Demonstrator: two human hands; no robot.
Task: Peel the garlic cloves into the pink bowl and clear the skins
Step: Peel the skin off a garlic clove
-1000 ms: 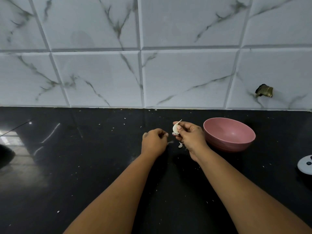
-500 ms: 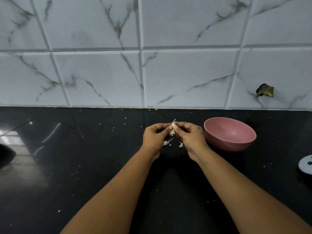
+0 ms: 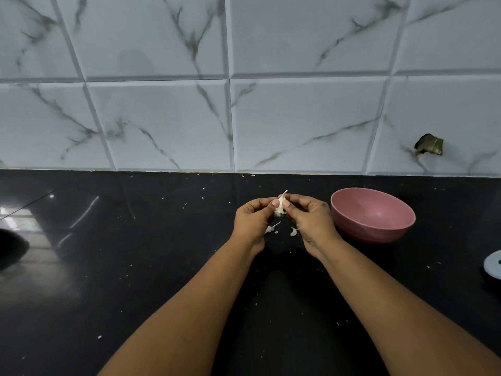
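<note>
A small white garlic clove (image 3: 280, 204) with a papery tip sticking up is pinched between both hands above the black counter. My left hand (image 3: 252, 219) grips it from the left with thumb and fingertips, and my right hand (image 3: 309, 219) grips it from the right. Under the hands lie loose bits: a thin skin piece (image 3: 271, 228) and a small white piece (image 3: 293, 232). The pink bowl (image 3: 373, 214) stands on the counter just right of my right hand; its visible inside looks bare.
The black glossy counter (image 3: 135, 267) carries scattered white specks. A marbled tile wall (image 3: 244, 104) rises behind it, with a dark fixture (image 3: 429, 145) at right. A white round object (image 3: 493, 264) pokes in at the right edge, a dark shape (image 3: 10, 248) at the left edge.
A second ago my left hand was apart from the clove, which the right hand held alone. The left hand came up and took hold; both hands now pinch the clove.
</note>
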